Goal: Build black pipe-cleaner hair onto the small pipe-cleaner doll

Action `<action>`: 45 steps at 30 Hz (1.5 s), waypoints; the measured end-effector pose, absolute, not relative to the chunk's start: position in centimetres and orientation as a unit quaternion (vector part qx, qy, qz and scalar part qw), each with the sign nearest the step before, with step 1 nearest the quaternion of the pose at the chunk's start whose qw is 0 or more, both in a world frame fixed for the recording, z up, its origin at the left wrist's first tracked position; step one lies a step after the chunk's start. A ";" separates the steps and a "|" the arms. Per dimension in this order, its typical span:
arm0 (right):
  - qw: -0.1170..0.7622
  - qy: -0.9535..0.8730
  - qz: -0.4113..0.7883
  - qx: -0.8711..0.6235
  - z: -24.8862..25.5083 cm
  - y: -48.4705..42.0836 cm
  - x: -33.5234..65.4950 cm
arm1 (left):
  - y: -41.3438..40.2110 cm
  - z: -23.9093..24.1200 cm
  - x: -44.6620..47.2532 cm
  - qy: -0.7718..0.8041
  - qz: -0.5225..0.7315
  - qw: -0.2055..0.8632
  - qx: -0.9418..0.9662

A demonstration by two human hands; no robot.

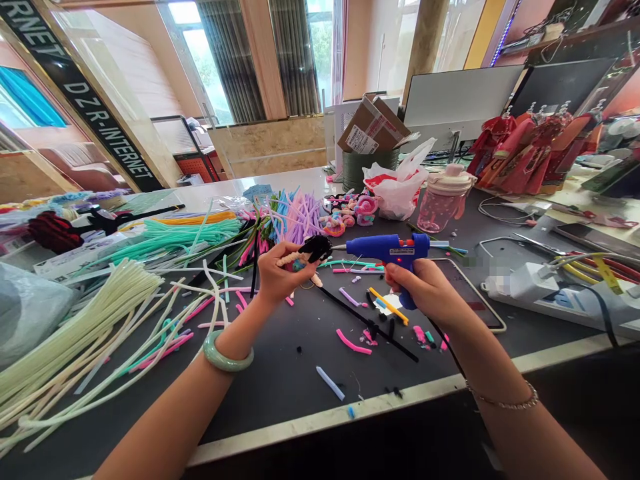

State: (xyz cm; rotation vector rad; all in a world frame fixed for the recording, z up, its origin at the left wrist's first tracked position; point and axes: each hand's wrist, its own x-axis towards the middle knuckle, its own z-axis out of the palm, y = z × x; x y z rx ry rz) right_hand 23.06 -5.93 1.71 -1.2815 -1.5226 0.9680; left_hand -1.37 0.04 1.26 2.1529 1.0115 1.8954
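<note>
My left hand (pixel 280 268) is closed around a small pipe-cleaner figure (pixel 317 249) with a black fuzzy top and cream and coloured parts below. My fingers hide much of it. My right hand (pixel 421 287) grips a blue hot glue gun (pixel 373 248) by its handle, with a finger at the trigger. The gun points left, and its nozzle is at the black part of the figure; whether they touch I cannot tell. A clear glue stick (pixel 440 245) sticks out of the gun's back. Below the hands lies a long black pipe cleaner (pixel 350 309).
Bundles of pale green pipe cleaners (pixel 100 327) and teal ones (pixel 185 237) cover the left side. Cut scraps (pixel 353 341) lie in front. A tablet (pixel 470 293), a power strip (pixel 550 297) with cables, and a pink cup (pixel 443 203) stand right. Behind is a cardboard box (pixel 373 127).
</note>
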 end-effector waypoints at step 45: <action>0.424 -0.643 0.324 -0.550 1.5 -6.1 22.4 | -0.3 1.4 -0.4 0.366 0.579 0.311 0.659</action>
